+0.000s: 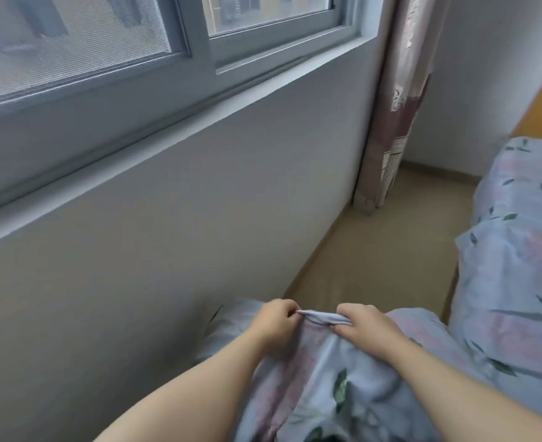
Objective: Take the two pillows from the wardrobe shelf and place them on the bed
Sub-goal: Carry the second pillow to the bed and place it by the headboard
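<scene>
Item: floral pillow (343,378), just left of bed (518,250); prob. soft, light. L hand (277,320) + R hand (363,325) pinch top seam, fingers curled.

Left hand (274,320) and right hand (363,327) both pinch the top edge of a floral pillow (333,384) held against the body. Bed (518,250) at right, window (135,43) and curtain (397,100) ahead, floor (374,266) between.

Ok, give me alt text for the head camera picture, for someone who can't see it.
Left hand and right hand pinch the top edge of a floral pillow held close to the person. A bed in matching floral bedding lies to the right, a window and wall to the left, a curtain in the far corner.
</scene>
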A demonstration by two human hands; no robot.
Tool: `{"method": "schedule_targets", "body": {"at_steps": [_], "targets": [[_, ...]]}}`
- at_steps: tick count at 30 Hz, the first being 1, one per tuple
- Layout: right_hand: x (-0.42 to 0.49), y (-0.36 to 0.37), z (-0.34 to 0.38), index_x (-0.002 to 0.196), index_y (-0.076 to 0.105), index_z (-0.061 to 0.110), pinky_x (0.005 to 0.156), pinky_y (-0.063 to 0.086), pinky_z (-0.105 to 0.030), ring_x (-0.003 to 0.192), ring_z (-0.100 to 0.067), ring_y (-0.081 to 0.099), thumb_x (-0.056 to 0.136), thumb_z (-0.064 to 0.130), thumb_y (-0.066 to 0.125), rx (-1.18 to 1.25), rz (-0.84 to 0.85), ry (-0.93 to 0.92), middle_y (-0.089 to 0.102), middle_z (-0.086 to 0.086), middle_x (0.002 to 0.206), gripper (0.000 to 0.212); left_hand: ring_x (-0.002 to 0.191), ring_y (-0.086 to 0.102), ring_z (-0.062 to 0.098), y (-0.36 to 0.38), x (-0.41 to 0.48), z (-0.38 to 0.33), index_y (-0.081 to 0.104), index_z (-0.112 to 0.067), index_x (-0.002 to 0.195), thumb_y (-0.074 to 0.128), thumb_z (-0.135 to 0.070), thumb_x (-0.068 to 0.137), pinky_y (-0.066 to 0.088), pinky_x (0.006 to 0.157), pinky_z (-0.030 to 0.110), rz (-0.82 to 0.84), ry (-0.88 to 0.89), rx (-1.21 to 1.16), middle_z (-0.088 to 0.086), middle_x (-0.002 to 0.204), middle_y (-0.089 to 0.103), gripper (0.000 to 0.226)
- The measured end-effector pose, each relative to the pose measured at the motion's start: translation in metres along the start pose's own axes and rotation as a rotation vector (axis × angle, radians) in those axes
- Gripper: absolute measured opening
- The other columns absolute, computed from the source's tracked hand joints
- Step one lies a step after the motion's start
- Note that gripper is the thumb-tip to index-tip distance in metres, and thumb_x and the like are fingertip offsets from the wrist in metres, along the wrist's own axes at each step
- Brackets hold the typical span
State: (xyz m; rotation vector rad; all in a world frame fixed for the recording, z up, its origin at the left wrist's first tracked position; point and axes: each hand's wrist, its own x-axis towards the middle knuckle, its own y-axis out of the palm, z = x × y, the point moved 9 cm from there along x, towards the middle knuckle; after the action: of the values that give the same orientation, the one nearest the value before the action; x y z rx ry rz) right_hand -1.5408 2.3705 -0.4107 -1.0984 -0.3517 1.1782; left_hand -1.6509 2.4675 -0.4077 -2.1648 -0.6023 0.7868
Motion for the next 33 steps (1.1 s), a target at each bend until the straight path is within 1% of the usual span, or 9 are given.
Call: {"method": "schedule_targets", "body": {"at_steps": [3, 7, 11, 16, 21, 25, 28, 31, 33], "targets": [[0.036, -0.035, -0.031, 0.059, 0.031, 0.022, 0.062, 0.034, -0.034, 0.075, -0.023, 0.049, 0.086, 0.044, 0.052, 0.036, -0.064, 0.085, 0.043, 0.005, 0.061, 0.041, 0.105, 0.059, 0.028, -0.01, 0.063, -0.034, 0.065, -0.007, 0.101, 0.045, -0.019, 0.093, 0.044, 0.08, 0.031, 0.048, 0.081, 0.045, 0.016, 0.111, 0.067, 0.025], [0.069, -0.067, -0.075, 0.057, 0.032, 0.023, 0.054, 0.03, -0.029, 0.074, -0.021, 0.05, 0.086, 0.043, 0.054, 0.118, -0.132, 0.167, 0.042, 0.005, 0.058, 0.042, 0.101, 0.059, 0.031, -0.006, 0.128, -0.078, 0.056, -0.014, 0.083, 0.046, -0.019, 0.092, 0.045, 0.078, 0.035, 0.131, 0.17, 0.133, 0.018, 0.107, 0.066, 0.015], [0.101, -0.101, -0.114, 0.056, 0.033, 0.023, 0.056, 0.031, -0.031, 0.073, -0.019, 0.049, 0.086, 0.041, 0.054, 0.162, -0.173, 0.224, 0.041, 0.005, 0.058, 0.041, 0.101, 0.059, 0.03, -0.006, 0.189, -0.119, 0.061, -0.01, 0.088, 0.046, -0.018, 0.092, 0.043, 0.075, 0.033, 0.141, 0.214, 0.128, 0.016, 0.106, 0.066, 0.017], [0.149, -0.159, -0.181, 0.056, 0.031, 0.022, 0.059, 0.031, -0.033, 0.073, -0.021, 0.048, 0.086, 0.038, 0.055, 0.198, -0.198, 0.271, 0.041, 0.004, 0.058, 0.041, 0.105, 0.058, 0.029, 0.001, 0.267, -0.186, 0.064, -0.007, 0.102, 0.046, -0.018, 0.092, 0.045, 0.081, 0.032, 0.126, 0.252, 0.105, 0.013, 0.111, 0.066, 0.023], [0.191, -0.218, -0.254, 0.056, 0.03, 0.021, 0.051, 0.024, -0.029, 0.069, -0.02, 0.043, 0.086, 0.036, 0.056, 0.23, -0.212, 0.277, 0.037, 0.004, 0.057, 0.043, 0.104, 0.058, 0.031, 0.013, 0.34, -0.258, 0.063, -0.002, 0.102, 0.048, -0.019, 0.091, 0.045, 0.081, 0.032, 0.151, 0.238, 0.129, 0.016, 0.112, 0.065, 0.025], [0.224, -0.265, -0.298, 0.056, 0.032, 0.02, 0.056, 0.028, -0.033, 0.069, -0.02, 0.045, 0.085, 0.037, 0.057, 0.255, -0.23, 0.286, 0.04, 0.004, 0.056, 0.042, 0.099, 0.058, 0.032, 0.016, 0.392, -0.307, 0.058, -0.007, 0.082, 0.048, -0.018, 0.091, 0.043, 0.075, 0.034, 0.168, 0.243, 0.158, 0.019, 0.103, 0.065, 0.018], [0.249, -0.285, -0.325, 0.055, 0.034, 0.021, 0.06, 0.031, -0.033, 0.067, -0.019, 0.047, 0.084, 0.04, 0.057, 0.272, -0.221, 0.296, 0.042, 0.003, 0.058, 0.042, 0.081, 0.051, 0.028, 0.018, 0.431, -0.33, 0.04, -0.02, 0.058, 0.047, -0.016, 0.09, 0.033, 0.065, 0.029, 0.177, 0.239, 0.167, 0.016, 0.085, 0.057, 0.034], [0.278, -0.306, -0.357, 0.055, 0.034, 0.021, 0.062, 0.034, -0.033, 0.069, -0.019, 0.049, 0.084, 0.041, 0.057, 0.278, -0.23, 0.313, 0.043, 0.002, 0.06, 0.042, 0.079, 0.047, 0.021, 0.022, 0.473, -0.355, 0.036, -0.022, 0.055, 0.048, -0.016, 0.089, 0.032, 0.065, 0.027, 0.187, 0.266, 0.17, 0.007, 0.081, 0.054, 0.036], [0.298, -0.323, -0.377, 0.055, 0.033, 0.021, 0.059, 0.031, -0.032, 0.065, -0.017, 0.046, 0.083, 0.04, 0.058, 0.286, -0.242, 0.343, 0.041, 0.003, 0.057, 0.042, 0.082, 0.051, 0.025, 0.024, 0.503, -0.373, 0.042, -0.019, 0.062, 0.048, -0.017, 0.09, 0.035, 0.067, 0.031, 0.207, 0.29, 0.194, 0.012, 0.085, 0.057, 0.029]]}}
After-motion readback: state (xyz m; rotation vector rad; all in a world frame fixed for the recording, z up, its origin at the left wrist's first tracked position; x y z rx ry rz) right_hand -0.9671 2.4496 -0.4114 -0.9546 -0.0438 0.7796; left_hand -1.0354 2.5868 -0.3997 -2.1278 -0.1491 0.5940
